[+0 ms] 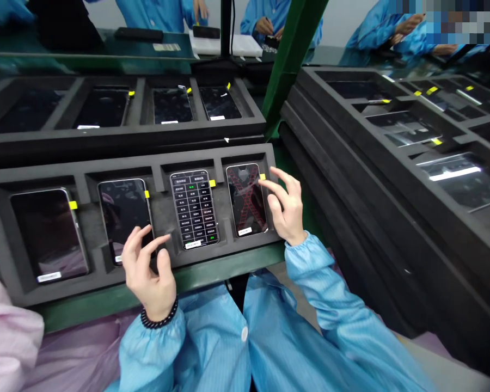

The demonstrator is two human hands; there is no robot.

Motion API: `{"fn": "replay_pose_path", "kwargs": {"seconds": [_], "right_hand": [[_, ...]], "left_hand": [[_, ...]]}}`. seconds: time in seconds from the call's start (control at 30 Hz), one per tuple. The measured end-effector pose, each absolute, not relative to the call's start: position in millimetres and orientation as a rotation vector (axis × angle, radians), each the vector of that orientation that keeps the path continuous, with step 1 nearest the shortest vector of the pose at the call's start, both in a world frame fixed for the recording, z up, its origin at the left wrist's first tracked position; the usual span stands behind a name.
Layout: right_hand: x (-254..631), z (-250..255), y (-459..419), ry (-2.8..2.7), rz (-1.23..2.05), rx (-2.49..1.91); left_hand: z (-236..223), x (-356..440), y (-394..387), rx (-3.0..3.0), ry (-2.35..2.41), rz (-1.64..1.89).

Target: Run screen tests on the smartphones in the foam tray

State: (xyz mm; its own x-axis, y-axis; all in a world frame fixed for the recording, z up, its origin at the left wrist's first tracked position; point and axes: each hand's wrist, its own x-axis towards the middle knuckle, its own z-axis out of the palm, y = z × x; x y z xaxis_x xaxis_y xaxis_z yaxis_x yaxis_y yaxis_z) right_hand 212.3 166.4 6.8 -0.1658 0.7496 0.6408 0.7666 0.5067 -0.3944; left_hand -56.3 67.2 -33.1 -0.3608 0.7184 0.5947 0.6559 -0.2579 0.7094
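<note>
A dark foam tray (8, 283) in front of me holds several phones in slots. My right hand (286, 209) is open, its index finger touching the screen of the rightmost phone (245, 198), which shows red crossing lines. My left hand (149, 272) is open with curled, spread fingers over the lower edge of the second phone (122, 209), whose screen is dark. Between them lies a phone (195, 209) showing a grid menu. At the far left a dark phone (49, 234) lies in its slot. Small yellow tabs sit beside the phones.
A second foam tray (122, 139) with more phones lies behind the first. Stacked foam trays (351, 179) with phones stand at the right. A green post (288, 60) rises between them. Other people in blue coats work across the bench. A pink sleeve (4, 337) is at the lower left.
</note>
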Motion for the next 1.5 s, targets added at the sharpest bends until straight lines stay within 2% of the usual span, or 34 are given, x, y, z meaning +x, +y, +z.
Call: {"fn": "replay_pose_path", "kwargs": {"seconds": [0.17, 0.5, 0.67, 1.0, 1.27, 1.5], "right_hand": [[207, 2, 176, -1.931, -0.162, -1.309], [207, 7, 188, -2.039, -0.156, -1.437], [210, 5, 171, -2.118, -0.171, -1.289], [217, -10, 125, -2.377, 0.042, -0.831], [193, 16, 179, -2.166, -0.082, -1.251], [177, 26, 207, -2.253, -0.185, -1.255]], "left_hand": [[-25, -54, 87, 1.931, 1.911, 1.542], [-31, -54, 90, 1.946, 1.957, 1.645], [-31, -55, 89, 1.907, 1.959, 1.678], [-32, -56, 89, 1.88, 1.955, 1.665], [-34, -57, 90, 1.879, 1.935, 1.686], [-33, -56, 89, 1.849, 1.943, 1.676]]}}
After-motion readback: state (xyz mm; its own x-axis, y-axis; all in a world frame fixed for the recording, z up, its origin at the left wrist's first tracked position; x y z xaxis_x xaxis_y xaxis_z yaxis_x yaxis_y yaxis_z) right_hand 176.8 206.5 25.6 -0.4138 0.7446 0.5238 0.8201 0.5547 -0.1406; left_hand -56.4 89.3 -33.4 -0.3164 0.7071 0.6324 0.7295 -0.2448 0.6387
